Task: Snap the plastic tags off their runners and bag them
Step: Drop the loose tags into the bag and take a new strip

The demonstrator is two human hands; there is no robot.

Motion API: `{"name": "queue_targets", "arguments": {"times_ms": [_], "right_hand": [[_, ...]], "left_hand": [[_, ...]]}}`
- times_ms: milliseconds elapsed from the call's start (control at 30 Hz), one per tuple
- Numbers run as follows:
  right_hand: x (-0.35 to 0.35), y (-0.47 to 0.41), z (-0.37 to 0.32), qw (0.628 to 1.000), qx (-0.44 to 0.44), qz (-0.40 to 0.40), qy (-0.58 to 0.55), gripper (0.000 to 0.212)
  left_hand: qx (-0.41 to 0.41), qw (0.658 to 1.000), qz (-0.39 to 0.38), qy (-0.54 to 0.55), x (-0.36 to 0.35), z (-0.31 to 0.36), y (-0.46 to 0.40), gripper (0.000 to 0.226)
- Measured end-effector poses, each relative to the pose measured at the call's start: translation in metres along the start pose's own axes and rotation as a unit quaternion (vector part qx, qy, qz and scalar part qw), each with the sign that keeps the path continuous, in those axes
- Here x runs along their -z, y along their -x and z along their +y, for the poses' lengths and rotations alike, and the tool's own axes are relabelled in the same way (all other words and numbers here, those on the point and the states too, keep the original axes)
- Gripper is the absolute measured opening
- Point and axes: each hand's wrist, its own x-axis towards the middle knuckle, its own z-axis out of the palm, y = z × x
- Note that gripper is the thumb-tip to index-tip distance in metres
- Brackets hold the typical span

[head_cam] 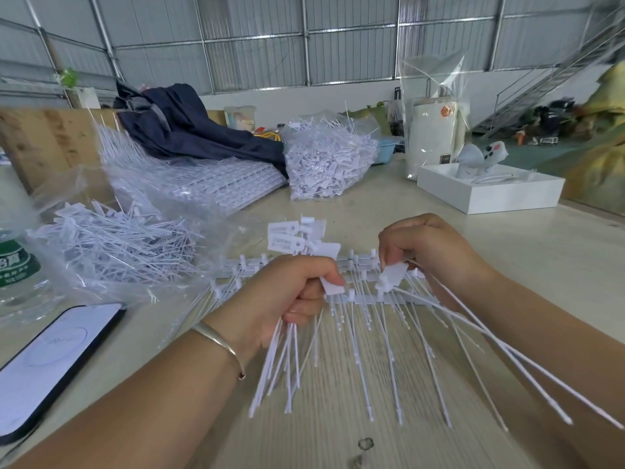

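My left hand point(291, 289) grips a bundle of snapped-off white tags point(294, 240); their flat heads stick up above the fist and their thin tails hang down below it. My right hand point(426, 248) pinches a few more tags point(392, 274), whose long tails trail to the lower right. Between and under both hands lies a grey-white runner point(362, 297) on the table, with several tags still attached and pointing toward me. An open clear bag of loose tags point(111, 247) lies to the left. A fuller bag of tags point(328, 160) stands behind.
A phone point(50, 360) lies at the front left beside a water bottle point(17, 265). Stacked runners point(209, 184) in plastic, a dark cloth point(189, 126), a white box point(490, 191) and a tall empty clear bag point(433, 106) sit further back on the table.
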Motion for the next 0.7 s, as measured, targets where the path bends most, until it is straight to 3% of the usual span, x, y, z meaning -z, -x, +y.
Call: {"name": "queue_targets", "arguments": {"times_ms": [133, 267, 433, 600, 700], "right_hand": [[0.008, -0.002, 0.005, 0.999, -0.007, 0.037, -0.010, 0.025], [0.006, -0.003, 0.009, 0.999, -0.018, 0.029, 0.002, 0.013], [0.000, -0.004, 0.010, 1.000, -0.004, -0.012, -0.008, 0.024], [-0.005, -0.001, 0.010, 0.999, 0.009, -0.039, -0.018, 0.019], [-0.005, 0.001, 0.007, 0.998, 0.010, -0.054, -0.031, 0.019]], "left_hand": [[0.002, 0.994, -0.016, 0.108, 0.008, 0.000, -0.001, 0.034], [0.013, 0.987, 0.012, 0.160, 0.008, -0.003, -0.004, 0.035], [0.045, 0.991, 0.003, 0.127, 0.004, -0.002, -0.002, 0.040], [0.015, 0.997, -0.049, 0.057, -0.002, -0.001, 0.002, 0.028], [0.000, 0.998, -0.041, 0.052, -0.001, 0.000, 0.002, 0.028]]}}
